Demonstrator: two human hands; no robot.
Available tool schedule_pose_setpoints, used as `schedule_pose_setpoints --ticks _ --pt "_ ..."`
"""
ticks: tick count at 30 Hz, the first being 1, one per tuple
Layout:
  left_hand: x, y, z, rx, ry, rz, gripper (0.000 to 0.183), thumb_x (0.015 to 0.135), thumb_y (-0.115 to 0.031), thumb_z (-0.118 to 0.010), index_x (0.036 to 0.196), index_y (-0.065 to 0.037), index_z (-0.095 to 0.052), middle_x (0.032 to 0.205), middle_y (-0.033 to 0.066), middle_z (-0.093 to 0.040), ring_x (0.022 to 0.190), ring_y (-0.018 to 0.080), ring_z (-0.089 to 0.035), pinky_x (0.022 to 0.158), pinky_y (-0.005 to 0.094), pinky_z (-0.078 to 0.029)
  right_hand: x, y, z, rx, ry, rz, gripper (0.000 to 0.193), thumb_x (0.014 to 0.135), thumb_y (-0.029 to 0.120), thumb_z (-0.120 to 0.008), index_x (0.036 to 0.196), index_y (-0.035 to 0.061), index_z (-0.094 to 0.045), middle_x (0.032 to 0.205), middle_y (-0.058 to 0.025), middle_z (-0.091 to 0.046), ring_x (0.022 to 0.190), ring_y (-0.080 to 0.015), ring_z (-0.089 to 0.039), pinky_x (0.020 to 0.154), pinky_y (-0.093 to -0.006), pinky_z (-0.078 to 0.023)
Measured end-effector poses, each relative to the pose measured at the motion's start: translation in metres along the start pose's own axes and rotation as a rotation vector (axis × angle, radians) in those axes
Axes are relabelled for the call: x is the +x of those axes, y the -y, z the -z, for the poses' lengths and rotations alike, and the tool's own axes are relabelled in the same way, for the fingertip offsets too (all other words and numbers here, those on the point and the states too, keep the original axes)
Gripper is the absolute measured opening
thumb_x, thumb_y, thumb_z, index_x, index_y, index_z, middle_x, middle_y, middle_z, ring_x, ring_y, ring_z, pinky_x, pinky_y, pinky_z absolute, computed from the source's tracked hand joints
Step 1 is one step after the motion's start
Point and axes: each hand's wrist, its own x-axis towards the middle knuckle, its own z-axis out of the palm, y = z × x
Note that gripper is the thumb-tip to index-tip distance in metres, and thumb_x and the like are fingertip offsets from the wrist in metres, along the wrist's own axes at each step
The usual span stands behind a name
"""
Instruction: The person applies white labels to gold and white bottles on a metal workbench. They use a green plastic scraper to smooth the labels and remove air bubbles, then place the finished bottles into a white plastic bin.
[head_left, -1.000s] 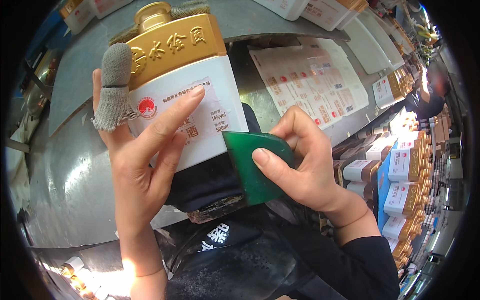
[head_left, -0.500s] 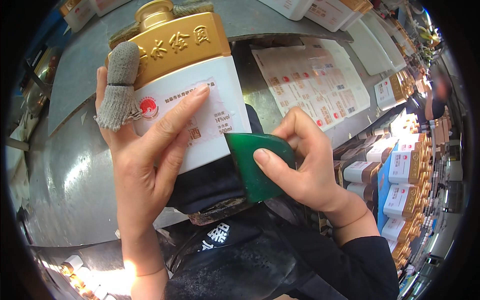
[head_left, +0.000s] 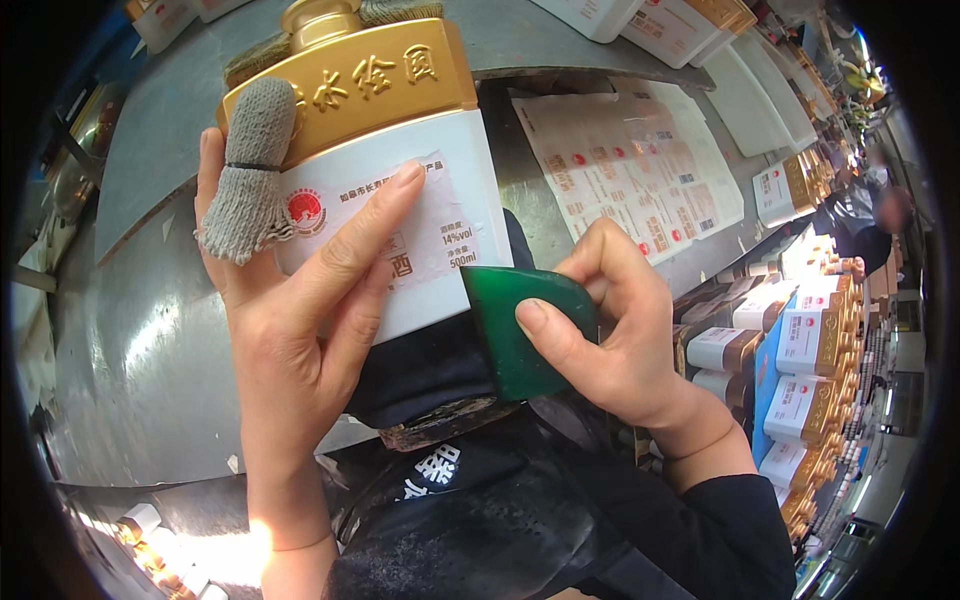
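A bottle point(head_left: 435, 300) with a white body and gold shoulder lies tilted before me, its front facing up. My left hand point(head_left: 285, 310) rests on it, fingers stretched out and spread. Its index fingertip presses on the thin printed decal point(head_left: 435, 205) on the white face. A grey knitted finger cover point(head_left: 250, 170) sits on another finger of that hand, over the gold part. My right hand point(head_left: 615, 330) pinches a green scraper point(head_left: 520, 330) between thumb and bent fingers. The scraper's pointed corner is by the bottle's lower right edge; whether they touch I cannot tell.
A sheet of printed decals point(head_left: 620, 175) lies right of the bottle, near a white tray point(head_left: 755, 95). A rolled brown pad point(head_left: 260, 65) is beneath the bottle's neck. Rows of similar bottles point(head_left: 810, 340) stand at right. A person point(head_left: 860, 215) is farther back on the right.
The bottle and both hands appear slightly farther right in the picture, along with a small shift of the whole view. The grip on the scraper is the same.
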Motion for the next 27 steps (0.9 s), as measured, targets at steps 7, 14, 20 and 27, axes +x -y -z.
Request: schedule_pose_setpoints --ticks 7,14,20,27 --pt "-0.0006 0.0017 -0.0035 -0.028 -0.044 -0.014 0.038 0.088 -0.006 -0.059 0.124 -0.014 -0.067 0.149 0.0216 -0.036 0.140 0.0325 -0.031 0.114 0.0401 -0.027 0.0038 -0.0049 -0.0032 0.043 -0.089 0.039 0.023 0.083 0.008 -0.070 0.086 0.0011 -0.049 0.071 -0.0056 -0.062 0.063 -0.0067 -0.061 0.054 -0.0238 -0.045" --pt "-0.0014 0.0012 -0.0027 -0.040 -0.014 0.007 0.037 0.089 -0.007 -0.059 0.124 -0.014 -0.067 0.149 0.0207 -0.036 0.140 0.0323 -0.032 0.113 0.0403 -0.028 0.0052 -0.0055 -0.0027 0.030 -0.084 0.051 0.024 0.083 0.008 -0.070 0.085 0.0010 -0.048 0.071 -0.0061 -0.062 0.064 -0.0070 -0.061 0.054 -0.0243 -0.046" --pt "-0.0011 0.0020 0.0002 -0.017 0.012 -0.019 0.041 0.086 -0.002 -0.058 0.124 -0.013 -0.067 0.152 0.0218 -0.032 0.144 0.0336 -0.025 0.114 0.0413 -0.026 0.0034 -0.0033 -0.0011 -0.012 -0.070 0.069 0.025 0.082 0.009 -0.071 0.085 0.0011 -0.047 0.071 -0.0059 -0.060 0.065 -0.0062 -0.059 0.055 -0.0236 -0.045" --pt "-0.0040 0.0021 -0.0050 -0.158 -0.026 -0.005 0.044 0.082 0.002 -0.059 0.122 -0.015 -0.069 0.158 0.0231 -0.017 0.146 0.0356 -0.020 0.115 0.0417 -0.024 -0.0003 -0.0054 0.0002 0.101 -0.027 0.044 0.024 0.083 0.008 -0.071 0.085 0.0019 -0.047 0.072 -0.0040 -0.059 0.065 -0.0049 -0.058 0.055 -0.0221 -0.044"
